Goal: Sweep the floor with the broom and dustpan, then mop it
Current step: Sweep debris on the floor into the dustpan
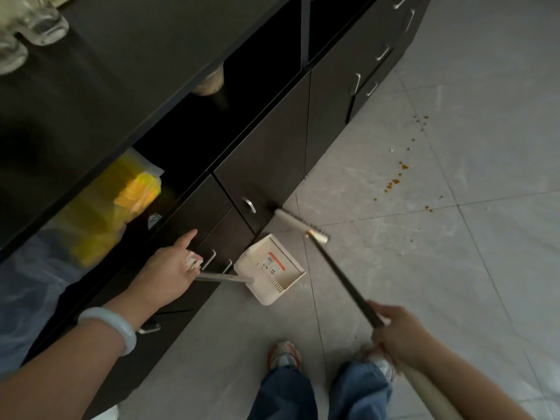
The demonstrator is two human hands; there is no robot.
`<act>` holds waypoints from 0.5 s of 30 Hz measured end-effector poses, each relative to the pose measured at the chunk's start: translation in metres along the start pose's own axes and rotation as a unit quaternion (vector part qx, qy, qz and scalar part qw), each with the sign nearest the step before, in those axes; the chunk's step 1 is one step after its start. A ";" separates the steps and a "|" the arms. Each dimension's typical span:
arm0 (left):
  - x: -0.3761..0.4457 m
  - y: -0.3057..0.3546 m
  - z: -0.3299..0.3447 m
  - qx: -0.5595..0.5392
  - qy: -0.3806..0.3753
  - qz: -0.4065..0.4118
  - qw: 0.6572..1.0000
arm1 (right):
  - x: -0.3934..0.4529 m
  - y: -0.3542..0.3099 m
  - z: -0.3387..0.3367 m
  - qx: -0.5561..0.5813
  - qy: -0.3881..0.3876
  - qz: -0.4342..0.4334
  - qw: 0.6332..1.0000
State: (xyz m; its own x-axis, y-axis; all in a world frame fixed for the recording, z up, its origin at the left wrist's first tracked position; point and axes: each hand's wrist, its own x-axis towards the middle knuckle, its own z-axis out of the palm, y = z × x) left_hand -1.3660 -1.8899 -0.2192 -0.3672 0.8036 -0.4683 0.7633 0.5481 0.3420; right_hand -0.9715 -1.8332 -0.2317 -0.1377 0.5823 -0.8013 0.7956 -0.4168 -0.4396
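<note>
Here the left hand [169, 268] grips the dustpan [269, 269] handle, index finger straight, tilting the pan beside the cabinet [272, 140]; the right hand [397, 331], fingers wrapped round the broom [303, 224] pole, sets its head near the pan's mouth, presumably to draw in debris; orange spots [400, 174] lie well apart on the floor [454, 268].

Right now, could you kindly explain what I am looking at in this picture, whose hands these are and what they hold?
This is one view from a camera worn on a person's head, looking down at their own arms and feet. The left hand grips the handle of a cream dustpan, which sits by the dark cabinets. The right hand holds the long handle of a broom, whose head rests on the grey tiled floor near the cabinet base. Orange drops are scattered across the tiles farther out. Nothing has been mopped yet, as far as the view shows.
</note>
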 end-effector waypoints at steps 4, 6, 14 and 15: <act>0.015 0.018 0.002 0.036 -0.020 0.053 0.998 | 0.055 -0.016 -0.010 0.019 0.022 0.035 0.999; 0.025 0.027 0.002 0.052 -0.035 0.069 0.996 | 0.061 -0.011 0.011 0.036 -0.003 0.036 0.999; 0.029 0.058 -0.011 0.045 -0.050 0.101 0.993 | -0.005 0.061 0.033 0.168 -0.005 0.071 0.983; 0.028 0.067 -0.010 0.047 -0.056 0.113 0.991 | -0.008 0.073 0.025 0.162 0.014 0.068 0.984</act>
State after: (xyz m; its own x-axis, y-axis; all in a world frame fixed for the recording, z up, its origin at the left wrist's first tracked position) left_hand -1.3307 -1.8289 -0.2013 -0.1243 0.8696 -0.4778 0.8671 0.3294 0.3738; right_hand -0.9271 -1.8861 -0.2677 -0.0228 0.5236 -0.8516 0.5751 -0.6899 -0.4396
